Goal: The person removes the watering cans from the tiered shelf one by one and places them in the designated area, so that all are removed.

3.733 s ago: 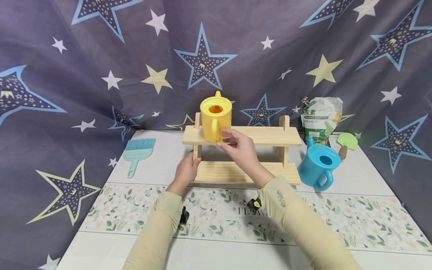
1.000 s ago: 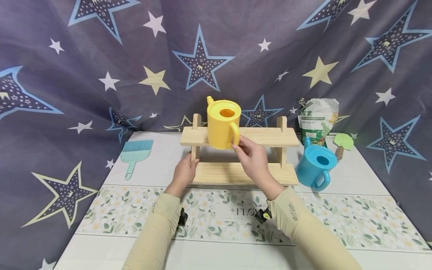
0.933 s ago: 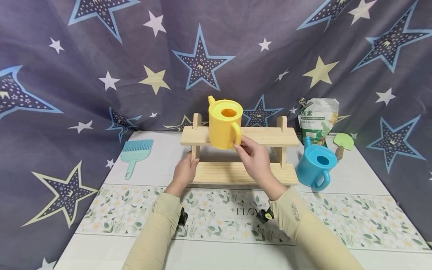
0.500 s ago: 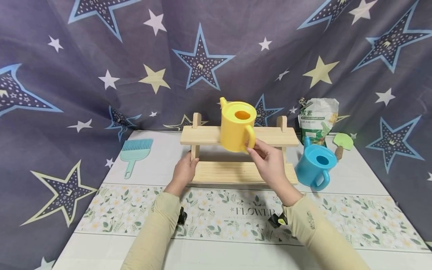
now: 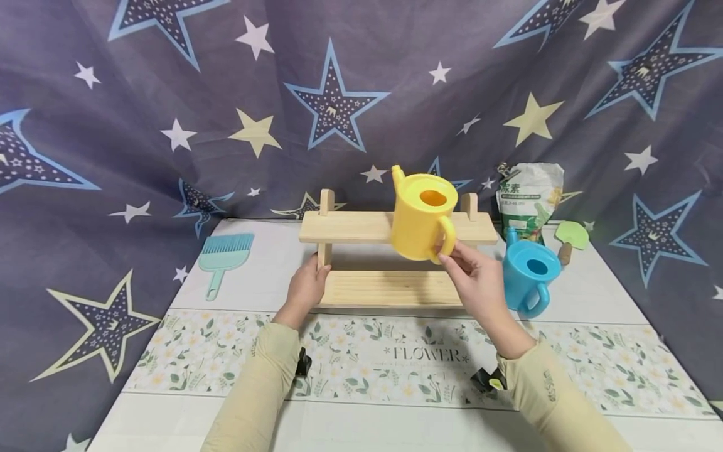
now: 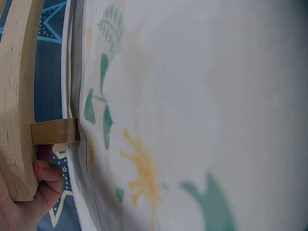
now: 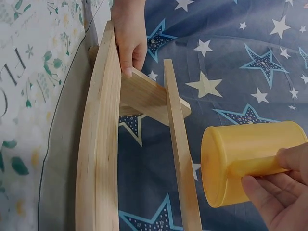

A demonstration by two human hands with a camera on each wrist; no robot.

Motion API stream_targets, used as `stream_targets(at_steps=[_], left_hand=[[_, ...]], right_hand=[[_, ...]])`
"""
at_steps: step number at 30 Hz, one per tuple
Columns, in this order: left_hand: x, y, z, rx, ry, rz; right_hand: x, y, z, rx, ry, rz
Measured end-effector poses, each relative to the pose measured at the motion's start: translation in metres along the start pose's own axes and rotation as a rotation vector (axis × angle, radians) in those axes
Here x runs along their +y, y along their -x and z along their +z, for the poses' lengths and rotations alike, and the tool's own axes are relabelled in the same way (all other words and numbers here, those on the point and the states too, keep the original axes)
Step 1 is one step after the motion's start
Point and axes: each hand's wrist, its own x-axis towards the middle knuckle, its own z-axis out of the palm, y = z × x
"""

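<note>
My right hand (image 5: 479,284) pinches the handle of a yellow watering can (image 5: 417,232) between thumb and fingers. The can hangs in front of the upper board of a two-tier wooden shelf (image 5: 347,227), slightly tilted, its spout toward the back left. In the right wrist view, the can's base (image 7: 211,166) shows a gap from the upper board. At the shelf's left end my left hand (image 5: 306,285) grips the lower board by the upright; the left wrist view has the thumb (image 6: 48,171) curled against the wood. A blue watering can (image 5: 519,276) stands just beyond my right hand.
At the left lies a mint dustpan with a brush (image 5: 226,251). A clipped fertilizer-type bag (image 5: 528,198) stands at the back right, beside a green shovel with a brown handle (image 5: 572,235). A star-patterned curtain (image 5: 395,63) closes off the back of the table.
The yellow watering can has come off the upper board's left part and moved right and toward me, its spout turning left. The left hand keeps its place on the shelf.
</note>
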Motion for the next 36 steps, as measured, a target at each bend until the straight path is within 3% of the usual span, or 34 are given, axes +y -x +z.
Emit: stream_targets(at_steps=[19,36], left_hand=[[0.002,0.001,0.001,0.020,-0.006,0.010],[0.003,0.002,-0.001,-0.005,0.007,-0.006]], right_hand=[[0.010,0.014,-0.039,0.079,0.057,-0.018],[0.023,0.025,-0.064,0.104,0.144,0.003]])
